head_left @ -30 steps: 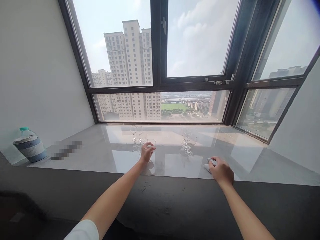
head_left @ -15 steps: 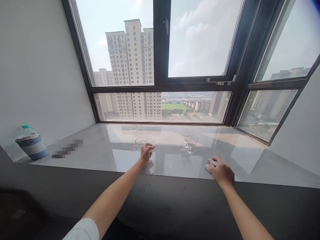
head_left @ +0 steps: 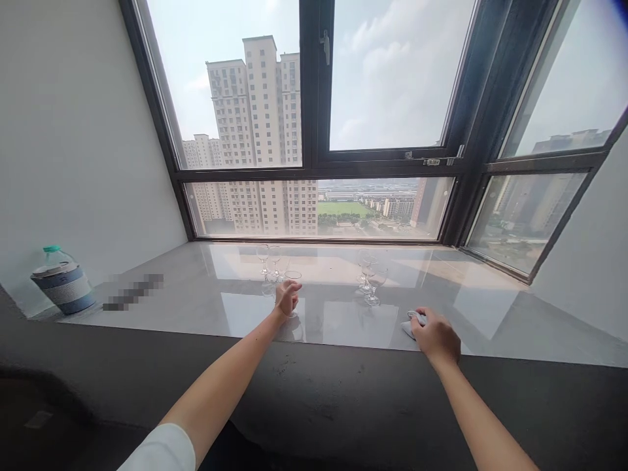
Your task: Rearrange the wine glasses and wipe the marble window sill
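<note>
since a second ago the left hand has curled lower around the wine glass, fingers closed on its bowl, near the middle of the sill. head view: the right hand lies pressed over a white cloth by the sill's front edge, grip narrow. two glass pairs stand behind; a jug sits at the left corner.

No legible txt; bottle label unreadable, sill patch blurred.
</note>
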{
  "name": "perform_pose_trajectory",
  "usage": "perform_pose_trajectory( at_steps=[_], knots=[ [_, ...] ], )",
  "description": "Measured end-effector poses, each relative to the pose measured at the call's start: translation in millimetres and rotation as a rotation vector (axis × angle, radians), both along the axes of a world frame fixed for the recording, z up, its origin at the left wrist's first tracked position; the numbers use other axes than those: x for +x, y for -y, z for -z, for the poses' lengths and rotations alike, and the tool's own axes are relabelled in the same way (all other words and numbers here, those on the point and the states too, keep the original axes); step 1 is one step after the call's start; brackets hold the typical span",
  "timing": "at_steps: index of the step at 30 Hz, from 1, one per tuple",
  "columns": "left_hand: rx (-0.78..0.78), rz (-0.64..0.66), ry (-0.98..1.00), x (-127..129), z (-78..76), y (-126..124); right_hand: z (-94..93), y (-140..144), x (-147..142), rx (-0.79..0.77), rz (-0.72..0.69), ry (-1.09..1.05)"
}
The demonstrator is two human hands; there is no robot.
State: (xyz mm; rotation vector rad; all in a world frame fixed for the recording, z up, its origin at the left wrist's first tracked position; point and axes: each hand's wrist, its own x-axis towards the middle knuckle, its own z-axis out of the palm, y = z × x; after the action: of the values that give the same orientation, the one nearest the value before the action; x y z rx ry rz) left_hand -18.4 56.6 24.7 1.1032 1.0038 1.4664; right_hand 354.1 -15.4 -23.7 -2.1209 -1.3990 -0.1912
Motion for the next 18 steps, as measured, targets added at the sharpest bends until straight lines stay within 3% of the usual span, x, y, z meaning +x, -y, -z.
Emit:
perform_pose_trajectory(
  at_steps=[14,18],
  knots=[
    [0.012,-0.063,0.059,3,8.0,0,-1.6,3,-2,-0.047,-0.009,0.036],
    [0.032,-0.05,0.052,0,13.3,3,-5.8,9,-12,0.13,0.038,0.191]
  ],
)
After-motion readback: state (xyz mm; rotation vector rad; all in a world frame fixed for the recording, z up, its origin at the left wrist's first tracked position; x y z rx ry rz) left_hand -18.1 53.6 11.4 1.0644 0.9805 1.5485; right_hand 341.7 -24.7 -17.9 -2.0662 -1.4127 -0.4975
